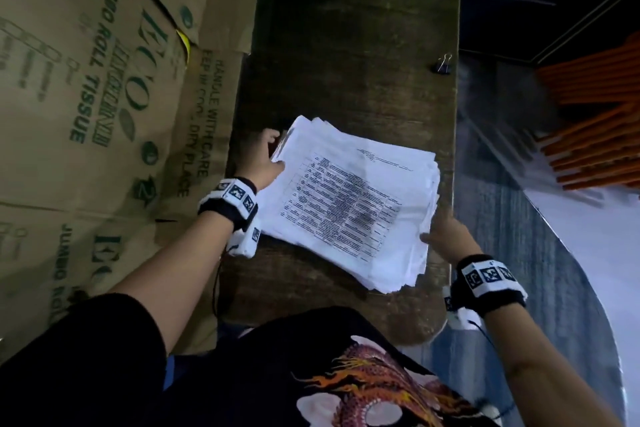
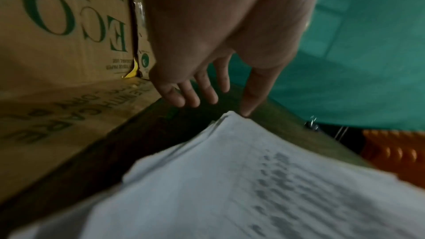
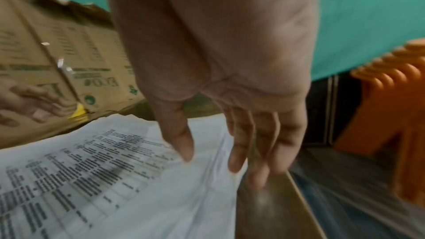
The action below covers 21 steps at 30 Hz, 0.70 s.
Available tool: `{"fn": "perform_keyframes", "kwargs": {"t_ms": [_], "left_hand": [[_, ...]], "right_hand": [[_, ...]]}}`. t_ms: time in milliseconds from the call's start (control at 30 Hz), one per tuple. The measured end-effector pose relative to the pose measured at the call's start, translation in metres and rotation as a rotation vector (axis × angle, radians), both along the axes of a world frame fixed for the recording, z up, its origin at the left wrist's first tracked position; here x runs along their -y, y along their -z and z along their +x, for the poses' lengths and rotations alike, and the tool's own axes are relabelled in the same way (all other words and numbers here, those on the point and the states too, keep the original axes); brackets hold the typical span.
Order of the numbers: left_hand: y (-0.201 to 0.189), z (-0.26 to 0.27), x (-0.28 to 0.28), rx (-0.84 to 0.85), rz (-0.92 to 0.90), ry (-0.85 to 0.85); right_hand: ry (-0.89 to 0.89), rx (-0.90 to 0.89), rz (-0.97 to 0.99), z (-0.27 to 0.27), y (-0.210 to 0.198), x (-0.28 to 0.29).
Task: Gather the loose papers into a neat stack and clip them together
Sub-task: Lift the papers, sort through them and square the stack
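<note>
An uneven stack of white papers (image 1: 349, 201), a printed table on its top sheet, lies slantwise on the dark wooden table (image 1: 346, 45). My left hand (image 1: 273, 149) is at the stack's far left corner with straight fingers. In the left wrist view its thumb (image 2: 246, 112) touches the corner of the papers (image 2: 253, 179). My right hand (image 1: 436, 229) stands against the stack's right edge. The right wrist view shows its thumb (image 3: 184, 148) over the top sheet (image 3: 115, 179) and its straight fingers (image 3: 253, 161) alongside the edge. A black binder clip (image 1: 444, 63) sits apart, far right on the table.
Brown cardboard boxes (image 1: 86, 97) printed with green letters crowd the table's left side. Stacked orange plastic furniture (image 1: 595, 135) stands on the floor to the right. The table's right edge (image 1: 454, 149) runs close by the papers and the clip.
</note>
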State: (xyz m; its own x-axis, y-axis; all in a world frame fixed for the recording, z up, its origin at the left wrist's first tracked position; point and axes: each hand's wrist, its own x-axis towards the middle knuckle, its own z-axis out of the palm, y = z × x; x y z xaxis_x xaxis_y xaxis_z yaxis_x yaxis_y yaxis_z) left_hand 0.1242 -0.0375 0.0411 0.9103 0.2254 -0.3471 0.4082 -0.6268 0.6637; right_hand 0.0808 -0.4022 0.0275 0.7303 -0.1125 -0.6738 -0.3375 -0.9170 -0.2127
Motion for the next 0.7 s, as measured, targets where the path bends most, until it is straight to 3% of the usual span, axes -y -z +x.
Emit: {"fn": "perform_keyframes", "kwargs": {"t_ms": [33, 100, 167, 233, 267, 333, 467, 533, 633, 700], "left_hand": [[0.000, -0.009, 0.003, 0.032, -0.009, -0.033], [-0.002, -0.036, 0.012, -0.070, -0.144, -0.058], [-0.004, -0.069, 0.023, -0.368, -0.286, 0.107], [0.001, -0.097, 0.033, -0.687, -0.273, 0.343], [0.008, -0.108, 0.037, -0.795, -0.248, 0.362], [0.023, -0.122, 0.047, -0.892, -0.255, 0.182], [0.033, -0.117, 0.081, -0.702, -0.414, -0.360], [0.031, -0.104, 0.095, -0.635, -0.580, -0.565], [0.034, -0.083, 0.107, -0.558, -0.675, -0.697], [0.031, -0.074, 0.110, -0.545, -0.540, -0.767]], "right_hand": [[-0.027, 0.050, -0.057, 0.007, -0.004, -0.005], [-0.089, 0.207, -0.058, 0.026, -0.013, -0.023], [-0.213, 0.342, -0.023, 0.053, -0.015, -0.046], [-0.335, 0.359, -0.013, 0.085, -0.011, -0.070], [-0.377, 0.331, -0.014, 0.102, -0.006, -0.080], [-0.423, 0.256, -0.023, 0.132, 0.007, -0.094], [-0.407, 0.149, -0.042, 0.149, 0.027, -0.106], [-0.450, 0.200, -0.067, 0.131, 0.031, -0.113], [-0.451, 0.283, -0.069, 0.101, 0.030, -0.123], [-0.316, 0.198, 0.012, 0.096, 0.032, -0.115]]}}
